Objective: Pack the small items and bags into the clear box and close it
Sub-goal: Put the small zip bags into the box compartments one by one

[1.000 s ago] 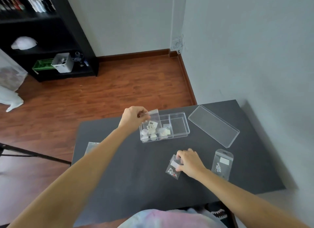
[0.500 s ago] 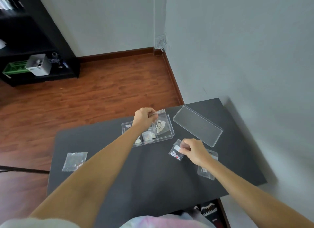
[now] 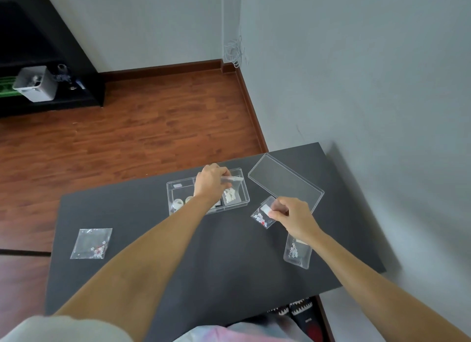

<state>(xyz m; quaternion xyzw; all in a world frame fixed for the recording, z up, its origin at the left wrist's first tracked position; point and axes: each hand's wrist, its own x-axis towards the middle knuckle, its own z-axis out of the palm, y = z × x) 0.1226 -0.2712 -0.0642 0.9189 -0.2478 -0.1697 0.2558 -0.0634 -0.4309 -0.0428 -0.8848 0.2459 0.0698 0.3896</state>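
Note:
The clear box (image 3: 170,192) stands open on the black table (image 3: 158,260), split into compartments with small white items inside. My left hand (image 3: 212,181) hovers over its right compartment, pinching the top of a small clear bag of white pieces (image 3: 231,193) that hangs into the box. My right hand (image 3: 290,214) grips a small bag of white and red beads (image 3: 261,215) just right of the box, lifted slightly off the table. The clear lid (image 3: 284,182) lies flat to the right of the box.
A flat clear bag with a few beads (image 3: 91,243) lies near the table's left edge. Another small bag (image 3: 297,253) rests under my right wrist, near the right edge. A grey wall borders the table on the right; a black shelf unit (image 3: 43,87) stands across the wooden floor.
My left hand carried its bag from the box's left end to the right compartment. My right hand lifted the bead bag and brought it closer to the box. The view swung right.

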